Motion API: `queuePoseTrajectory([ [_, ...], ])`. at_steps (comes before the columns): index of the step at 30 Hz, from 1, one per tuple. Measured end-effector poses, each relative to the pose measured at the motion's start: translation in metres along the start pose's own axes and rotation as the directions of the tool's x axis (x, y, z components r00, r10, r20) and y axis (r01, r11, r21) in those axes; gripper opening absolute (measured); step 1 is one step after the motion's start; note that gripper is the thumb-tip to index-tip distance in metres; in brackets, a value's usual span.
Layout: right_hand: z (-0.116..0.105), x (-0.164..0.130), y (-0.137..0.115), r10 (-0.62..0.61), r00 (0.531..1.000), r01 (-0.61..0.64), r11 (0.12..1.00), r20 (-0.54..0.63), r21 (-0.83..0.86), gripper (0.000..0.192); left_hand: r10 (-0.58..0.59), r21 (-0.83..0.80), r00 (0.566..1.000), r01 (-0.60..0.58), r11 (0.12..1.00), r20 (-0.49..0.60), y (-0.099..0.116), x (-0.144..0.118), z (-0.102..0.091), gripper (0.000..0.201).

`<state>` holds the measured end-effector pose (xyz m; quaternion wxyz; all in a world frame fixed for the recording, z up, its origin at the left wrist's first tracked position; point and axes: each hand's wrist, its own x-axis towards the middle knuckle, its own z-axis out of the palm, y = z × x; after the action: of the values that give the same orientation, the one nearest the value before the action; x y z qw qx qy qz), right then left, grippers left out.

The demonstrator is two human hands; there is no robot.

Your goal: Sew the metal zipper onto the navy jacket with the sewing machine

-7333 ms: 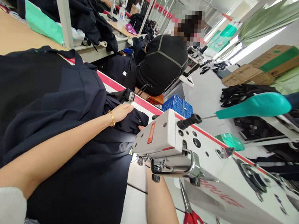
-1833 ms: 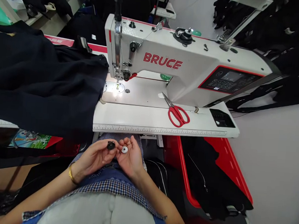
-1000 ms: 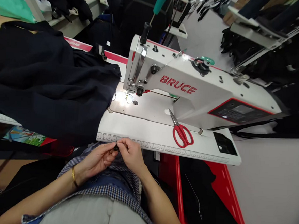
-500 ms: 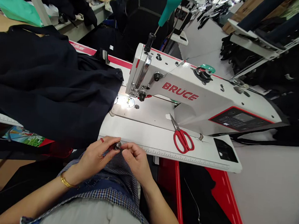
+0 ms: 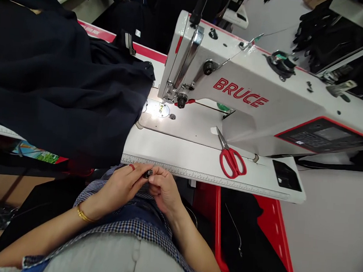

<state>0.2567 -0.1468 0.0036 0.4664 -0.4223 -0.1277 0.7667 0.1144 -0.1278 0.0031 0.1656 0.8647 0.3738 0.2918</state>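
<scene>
Fingers of my left hand (image 5: 118,187) are closed in a pinch on a small dark metal part (image 5: 148,174), most of which they hide. My right hand (image 5: 167,189) meets the same part from the right, thumb and forefinger drawn together, the other fingers curled; whether these grip it or only touch it I cannot tell. The part thus lies between my two sets of fingertips, over my lap, at the near edge of the white surface (image 5: 174,150). A ruler strip (image 5: 215,179) runs along that edge, just beyond my fingers and onward to their right. Farther beyond them stands a sewing machine (image 5: 251,74) marked BRUCE, its needle plate (image 5: 164,110) brightly lit. Red-handled scissors (image 5: 231,160) rest to the right of my fingers, blades pointing away from me. A dark garment (image 5: 63,86) spreads to the left of and beyond them, draped over the edge. Lower and to their right, a red bin (image 5: 217,221) holds black fabric (image 5: 249,240).
</scene>
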Motion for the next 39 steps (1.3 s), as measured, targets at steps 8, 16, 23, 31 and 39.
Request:
queuePoseTrajectory([
  [8, -0.001, 0.002, -0.001, 0.014, 0.997, -0.03, 0.978, 0.081, 0.204, 0.016, -0.146, -0.155, 0.989, 0.139, 0.978, -0.034, 0.002, 0.004, 0.008, 0.025],
  [16, -0.036, -0.016, -0.021, -0.196, 0.98, 0.192, 0.976, -0.028, -0.102, 0.017, -0.556, -0.873, 0.697, 0.473, -0.119, 0.454, -0.008, 0.013, -0.008, 0.026],
  [23, -0.096, -0.05, -0.06, -0.796, 0.581, 0.002, 0.214, -0.173, -0.977, 0.032, -0.437, -0.672, 0.59, 0.258, -0.694, 0.679, -0.022, 0.016, -0.02, 0.023],
  [31, -0.07, -0.055, -0.133, -0.9, 0.366, 0.037, -0.239, 0.235, -0.97, 0.034, -0.609, -0.84, 0.665, 0.053, -0.539, 0.433, -0.007, 0.078, -0.009, 0.014],
  [39, 0.0, -0.036, -0.271, -0.859, 0.133, -0.205, -0.512, 0.495, -0.834, 0.037, -0.26, -0.758, 0.959, 0.252, 0.602, 0.111, -0.042, 0.143, 0.016, 0.042],
])
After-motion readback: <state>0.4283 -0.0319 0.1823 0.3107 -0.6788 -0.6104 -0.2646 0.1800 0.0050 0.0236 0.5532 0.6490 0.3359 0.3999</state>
